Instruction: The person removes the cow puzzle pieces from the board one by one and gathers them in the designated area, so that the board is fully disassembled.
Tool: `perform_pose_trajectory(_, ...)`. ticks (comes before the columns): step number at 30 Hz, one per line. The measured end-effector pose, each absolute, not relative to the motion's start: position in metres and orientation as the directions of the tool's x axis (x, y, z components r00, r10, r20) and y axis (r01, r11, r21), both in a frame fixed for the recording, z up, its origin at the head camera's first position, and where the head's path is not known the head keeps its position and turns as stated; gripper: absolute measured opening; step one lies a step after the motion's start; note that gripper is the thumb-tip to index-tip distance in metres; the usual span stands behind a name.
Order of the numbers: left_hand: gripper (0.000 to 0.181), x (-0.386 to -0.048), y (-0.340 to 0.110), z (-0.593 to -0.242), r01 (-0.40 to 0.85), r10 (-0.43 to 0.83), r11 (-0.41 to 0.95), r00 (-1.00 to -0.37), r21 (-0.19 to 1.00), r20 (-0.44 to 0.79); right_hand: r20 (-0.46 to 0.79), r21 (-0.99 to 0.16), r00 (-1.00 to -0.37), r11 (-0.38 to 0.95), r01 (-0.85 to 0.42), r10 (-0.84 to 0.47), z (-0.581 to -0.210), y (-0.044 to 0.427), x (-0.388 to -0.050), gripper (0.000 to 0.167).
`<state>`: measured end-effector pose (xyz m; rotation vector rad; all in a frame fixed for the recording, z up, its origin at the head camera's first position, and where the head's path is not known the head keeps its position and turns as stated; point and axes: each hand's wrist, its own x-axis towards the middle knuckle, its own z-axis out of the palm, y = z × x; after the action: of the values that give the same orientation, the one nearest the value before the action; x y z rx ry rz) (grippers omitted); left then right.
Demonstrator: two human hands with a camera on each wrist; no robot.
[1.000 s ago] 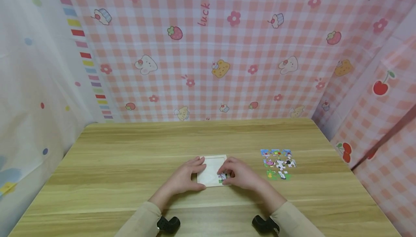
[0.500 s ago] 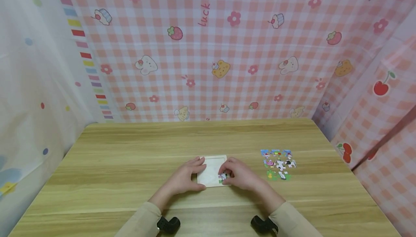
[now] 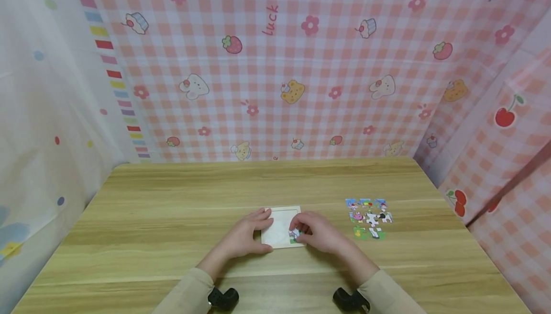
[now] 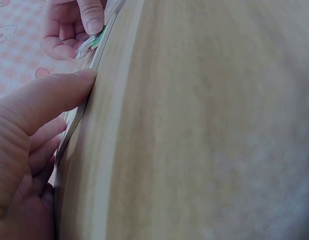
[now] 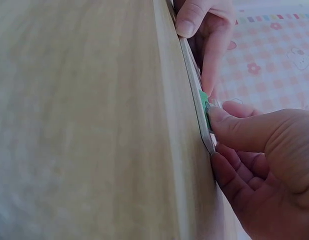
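A pale puzzle tray (image 3: 274, 230) with a raised rim lies flat near the middle of the table. My left hand (image 3: 244, 234) holds it at the left side, thumb on the near rim and fingers over the left edge. At the tray's near right corner, my right hand (image 3: 322, 233) pinches a printed puzzle piece (image 3: 294, 236) with green along its bottom. The right wrist view shows the thumb on this puzzle piece (image 5: 204, 102), low against the rim. Part of the piece is hidden by the fingers.
To the right of the tray, several loose puzzle pieces (image 3: 371, 218) lie picture side up in rough rows. The wooden table (image 3: 172, 194) runs back to a pink checked curtain (image 3: 275, 113).
The right thumb and fingers have shifted slightly on the puzzle piece, so a little more of its picture shows. The left hand and the tray stay in place.
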<state>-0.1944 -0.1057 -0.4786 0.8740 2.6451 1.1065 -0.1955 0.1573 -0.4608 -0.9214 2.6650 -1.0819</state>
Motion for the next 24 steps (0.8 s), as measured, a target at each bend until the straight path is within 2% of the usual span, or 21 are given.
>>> perform_pose_trajectory(13,0.073,-0.195,-0.106,-0.48,0.466,0.569,0.564,-0.818,0.682,0.088,0.155,-0.708,-0.814,0.511,-0.487,-0.56,-0.462,0.162,-0.194,0.021)
perform_pose_trajectory(24,0.073,-0.196,-0.107,-0.481,0.488,0.58,0.559,-0.808,0.671,0.105,0.159,-0.766,-0.864,0.493,-0.414,-0.478,-0.455,0.195,-0.191,0.015)
